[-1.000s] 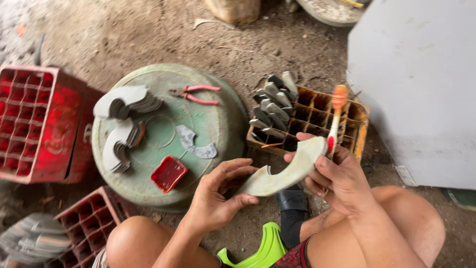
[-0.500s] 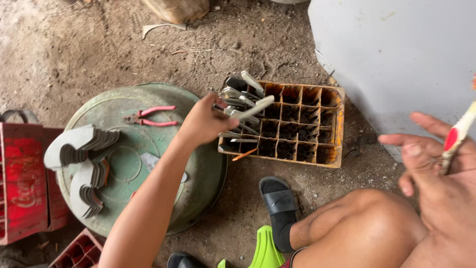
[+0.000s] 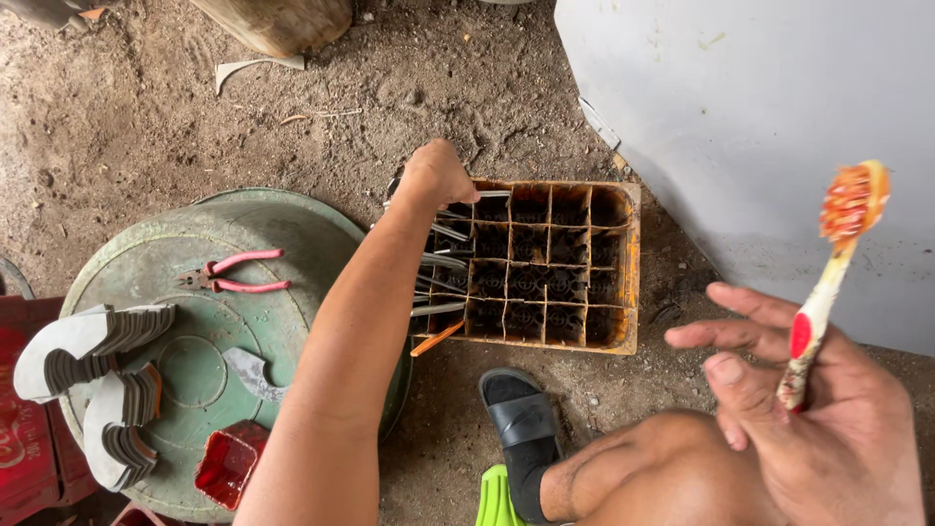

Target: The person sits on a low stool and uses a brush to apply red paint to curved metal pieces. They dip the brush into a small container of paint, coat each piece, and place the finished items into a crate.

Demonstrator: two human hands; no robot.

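The left hand (image 3: 435,175) reaches across to the orange crate (image 3: 631,273) on the dirt floor, knuckles up, fingers curled down among the grey soles (image 3: 438,261) stacked on edge in its left cells; whether it grips one I cannot tell; the step in hand looks like setting a sole into the crate, and parting from it calls for a clean lift so the row stays upright; the right hand (image 3: 828,429) is closed around a glue-tipped toothbrush (image 3: 823,282), bristles up; left of the crate a green drum lid (image 3: 146,263) bears pink pliers (image 3: 234,273), fanned soles (image 3: 93,341) and a small red tray (image 3: 226,466); a red crate (image 3: 24,438) sits at the left edge; a plain grey panel (image 3: 760,127) stands right.
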